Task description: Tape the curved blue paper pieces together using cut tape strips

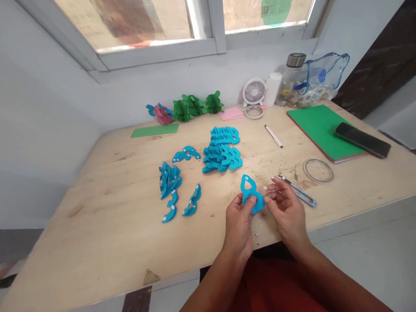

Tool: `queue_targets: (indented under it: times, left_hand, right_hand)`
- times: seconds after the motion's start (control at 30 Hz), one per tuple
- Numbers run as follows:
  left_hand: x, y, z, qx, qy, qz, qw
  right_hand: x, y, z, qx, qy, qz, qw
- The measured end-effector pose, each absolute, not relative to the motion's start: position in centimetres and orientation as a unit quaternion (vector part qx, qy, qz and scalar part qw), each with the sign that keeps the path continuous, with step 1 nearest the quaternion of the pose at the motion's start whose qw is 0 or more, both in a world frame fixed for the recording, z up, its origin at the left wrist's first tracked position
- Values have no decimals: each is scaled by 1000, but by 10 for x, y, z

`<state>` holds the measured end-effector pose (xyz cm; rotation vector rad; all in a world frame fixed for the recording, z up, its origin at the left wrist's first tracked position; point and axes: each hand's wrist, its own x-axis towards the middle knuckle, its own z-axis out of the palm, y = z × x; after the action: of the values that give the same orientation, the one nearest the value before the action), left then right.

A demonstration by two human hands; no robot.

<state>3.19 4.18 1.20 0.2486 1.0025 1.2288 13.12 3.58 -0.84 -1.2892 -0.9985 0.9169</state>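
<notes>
One blue cutout (254, 203) is pinched in the left hand (239, 223), long axis near-to-far, holed end pointing far and slightly left; the right hand (289, 210), half-curled, nears its right edge, grip unclear. Farther left lies a blue stack (216, 159); beyond, green ornaments (195, 106).

Small craft workspace, home or studio unclear, a wooden table (113, 190) against a white wall (130, 86) under a window (123, 21), blue paper cut-outs (213, 158) mid-table, green honeycomb-paper figures (195, 105) along the far edge, utility knife (303, 196) near the near edge
</notes>
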Motion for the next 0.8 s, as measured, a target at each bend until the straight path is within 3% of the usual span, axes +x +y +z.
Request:
queue_targets:
  times: [0.8]
  left_hand:
    - [11, 48, 12, 231, 499, 545, 633]
  right_hand:
    - [126, 36, 2, -573, -528, 371, 505]
